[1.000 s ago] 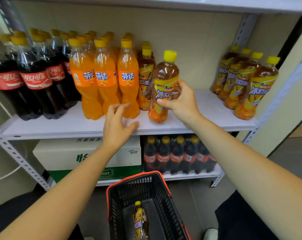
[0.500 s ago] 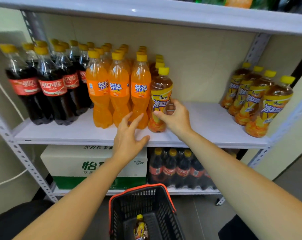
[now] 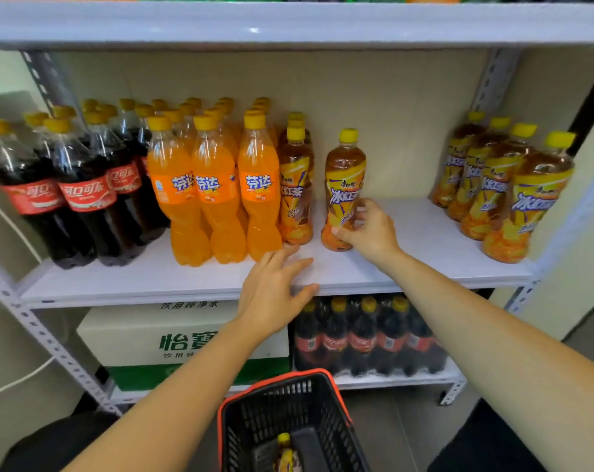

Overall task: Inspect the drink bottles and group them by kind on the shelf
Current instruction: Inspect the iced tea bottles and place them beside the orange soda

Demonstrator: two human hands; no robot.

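Head view faces forward-down; shelf (image 3: pixel 407 260) close.

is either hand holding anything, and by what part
The right hand grips the iced tea bottle around its lower body. The left hand holds nothing, open at the shelf edge.

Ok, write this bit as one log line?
right hand: grips iced tea bottle, upright on shelf | left hand: spread at shelf edge | basket: one bottle inside

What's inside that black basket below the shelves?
One bottle with a yellow cap and yellow label lies in the basket. Only its top shows; the picture's lower edge cuts off the rest of it and the basket's near part.
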